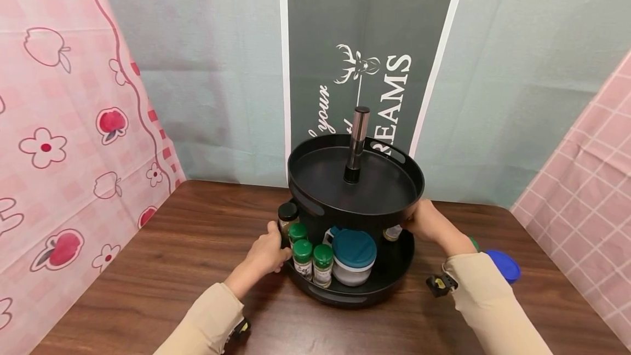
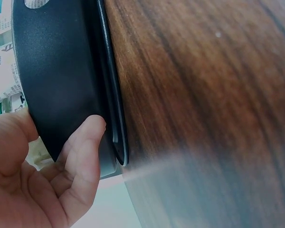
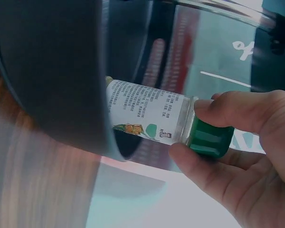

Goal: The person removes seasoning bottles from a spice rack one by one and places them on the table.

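Observation:
A black two-tier turntable rack (image 1: pixel 355 201) with a metal post stands on the table. My left hand (image 1: pixel 266 248) grips the wall of its lower tray (image 2: pixel 57 71), thumb on the inner side and fingers outside. At the right, my right hand (image 1: pixel 429 223) reaches between the tiers. In the right wrist view, thumb and fingers pinch the green cap (image 3: pixel 211 137) of a spice jar (image 3: pixel 145 111), whose lower end sits behind the tray wall. Several green-capped jars (image 1: pixel 322 267), a black-capped jar (image 1: pixel 288 215) and a teal-lidded container (image 1: pixel 354 253) sit in the lower tray.
The upper tray (image 1: pixel 320 179) holds nothing and overhangs the lower one. To the right, partly behind my forearm, lie a blue round lid (image 1: pixel 504 266) and something green (image 1: pixel 474 243). Grey cloth (image 1: pixel 212 70) hangs behind the wooden table (image 1: pixel 162 267), with pink cloths at both sides.

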Demonstrator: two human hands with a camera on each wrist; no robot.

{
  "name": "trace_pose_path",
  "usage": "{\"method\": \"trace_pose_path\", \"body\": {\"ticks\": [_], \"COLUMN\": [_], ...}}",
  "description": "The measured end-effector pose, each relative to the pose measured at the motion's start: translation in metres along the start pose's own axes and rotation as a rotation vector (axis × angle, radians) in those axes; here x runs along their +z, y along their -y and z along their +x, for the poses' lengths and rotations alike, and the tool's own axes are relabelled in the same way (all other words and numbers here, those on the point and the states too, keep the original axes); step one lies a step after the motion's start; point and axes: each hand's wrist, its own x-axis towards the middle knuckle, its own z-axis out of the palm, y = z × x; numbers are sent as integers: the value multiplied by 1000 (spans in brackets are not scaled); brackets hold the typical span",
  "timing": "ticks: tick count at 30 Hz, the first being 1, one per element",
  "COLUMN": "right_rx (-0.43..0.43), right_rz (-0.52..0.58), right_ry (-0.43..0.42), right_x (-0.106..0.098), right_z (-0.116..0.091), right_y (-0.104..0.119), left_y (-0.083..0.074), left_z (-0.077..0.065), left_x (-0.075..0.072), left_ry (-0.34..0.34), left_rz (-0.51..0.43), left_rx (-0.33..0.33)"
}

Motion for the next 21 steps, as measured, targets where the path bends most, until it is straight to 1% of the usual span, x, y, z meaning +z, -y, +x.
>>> {"method": "trace_pose_path", "body": {"ticks": [3, 9, 12, 21], "right_rx": [18, 57, 77, 83], "right_rz": [-9, -55, -64, -90], "right_ry": [30, 13, 13, 14], "right_x": [-8, -22, -25, -29], "right_z": [-1, -4, -5, -7], "right_y": [5, 10, 10, 8], "left_y": [0, 1, 1, 1], "left_z": [0, 1, 1, 1], "left_x": [0, 1, 0, 1], "left_ry": [0, 2, 4, 2], "left_rz": [3, 8, 9, 18], "left_rx": [-1, -1, 0, 2]}}
